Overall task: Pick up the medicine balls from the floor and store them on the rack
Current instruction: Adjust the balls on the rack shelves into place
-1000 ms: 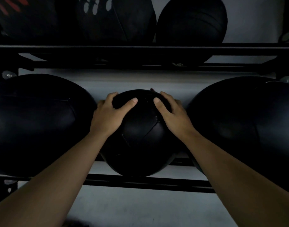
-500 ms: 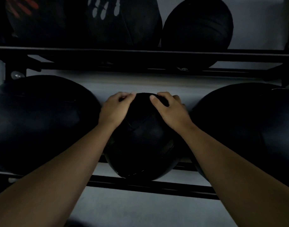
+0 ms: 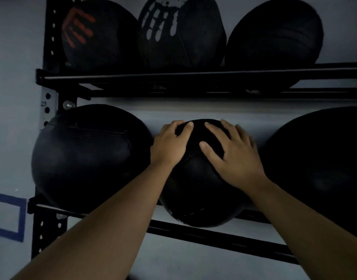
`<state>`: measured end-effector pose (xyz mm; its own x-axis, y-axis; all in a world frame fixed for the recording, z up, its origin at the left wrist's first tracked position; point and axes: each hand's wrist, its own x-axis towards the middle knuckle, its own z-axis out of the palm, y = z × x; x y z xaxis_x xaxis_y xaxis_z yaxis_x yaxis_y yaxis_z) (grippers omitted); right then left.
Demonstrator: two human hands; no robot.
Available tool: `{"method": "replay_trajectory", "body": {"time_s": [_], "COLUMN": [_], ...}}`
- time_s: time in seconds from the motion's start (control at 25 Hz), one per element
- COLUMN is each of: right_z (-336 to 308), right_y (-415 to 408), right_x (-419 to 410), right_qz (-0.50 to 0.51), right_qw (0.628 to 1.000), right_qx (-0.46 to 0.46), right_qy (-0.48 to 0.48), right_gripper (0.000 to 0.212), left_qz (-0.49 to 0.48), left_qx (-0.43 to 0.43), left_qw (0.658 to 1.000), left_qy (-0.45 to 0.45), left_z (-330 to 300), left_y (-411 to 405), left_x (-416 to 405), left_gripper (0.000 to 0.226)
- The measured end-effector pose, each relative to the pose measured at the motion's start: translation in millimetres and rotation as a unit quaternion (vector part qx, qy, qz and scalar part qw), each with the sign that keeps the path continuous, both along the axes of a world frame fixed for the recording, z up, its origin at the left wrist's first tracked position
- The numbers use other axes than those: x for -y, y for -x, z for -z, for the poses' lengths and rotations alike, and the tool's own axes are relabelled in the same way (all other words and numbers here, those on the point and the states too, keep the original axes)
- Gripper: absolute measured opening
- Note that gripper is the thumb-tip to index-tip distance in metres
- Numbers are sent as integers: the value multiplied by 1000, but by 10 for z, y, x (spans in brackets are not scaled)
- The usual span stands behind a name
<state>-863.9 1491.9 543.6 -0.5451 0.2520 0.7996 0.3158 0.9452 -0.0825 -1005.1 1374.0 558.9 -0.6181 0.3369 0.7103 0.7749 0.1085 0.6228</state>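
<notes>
Left hand (image 3: 169, 146) grips, right hand (image 3: 238, 156) presses spread-fingered on black ball (image 3: 199, 190), its white print unreadable.

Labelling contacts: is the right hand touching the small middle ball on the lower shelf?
Touching. Head view: the right hand lies flat on the small black medicine ball, palm and spread fingers pressed on its upper right side, no gap.

left hand (image 3: 170, 147) bare | right hand (image 3: 237, 158) bare | forearms (image 3: 113, 229) bare | nails short
</notes>
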Motion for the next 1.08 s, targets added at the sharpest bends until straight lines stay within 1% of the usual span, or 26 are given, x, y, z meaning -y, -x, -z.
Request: {"method": "replay_trajectory", "body": {"time_s": [0.08,0.2,0.28,0.36,0.44,0.52,0.6,0.68,0.72,0.8,0.88,0.96,1.08], "right_z": [-106,-104,-27,-12,-41,-72,-89,-109,-126,-151,-196,-254,-288], "right_y": [36,15,-21,-41,-57,-86,-58,110,261,630,1139,1624,2115], "right_x": [-11,-17,-15,1,19,53,182,492,718,1202,1684,2041,2276], "right_qz": [-12,-22,-31,-38,-37,-24,22,52,39,-11,-42,-55,-40], "right_qw": [999,999,998,998,998,998,998,998,999,999,999,995,988], "right_qx": [-6,-19,-31,-24,-6,9,3,-25,-36,-28,-3,18,2], "right_qy": [34,41,34,38,50,66,58,15,-3,-17,17,79,148], "right_gripper": [72,76,81,82,77,70,66,61,59,60,64,71,81], "left_qz": [4,29,34,28,-14,-71,-127,-193,-222,-248,-241,-204,-62], "left_qx": [31,27,23,16,-28,-102,-144,-143,-136,-108,-61,-18,30], "left_qw": [999,999,999,999,992,977,970,967,964,962,969,979,997], "left_qy": [10,6,7,42,120,171,149,87,58,20,8,11,-21], "left_z": [-8,141,194,165,111,78,36,-2,-19,-29,-19,32,132], "left_y": [0,-27,-42,-63,-74,-24,150,450,630,971,1380,1785,2184], "left_x": [-9,43,87,130,223,395,686,1099,1334,1767,2189,2519,2721], "left_gripper": [69,80,77,71,65,60,54,52,53,57,63,70,80]}}
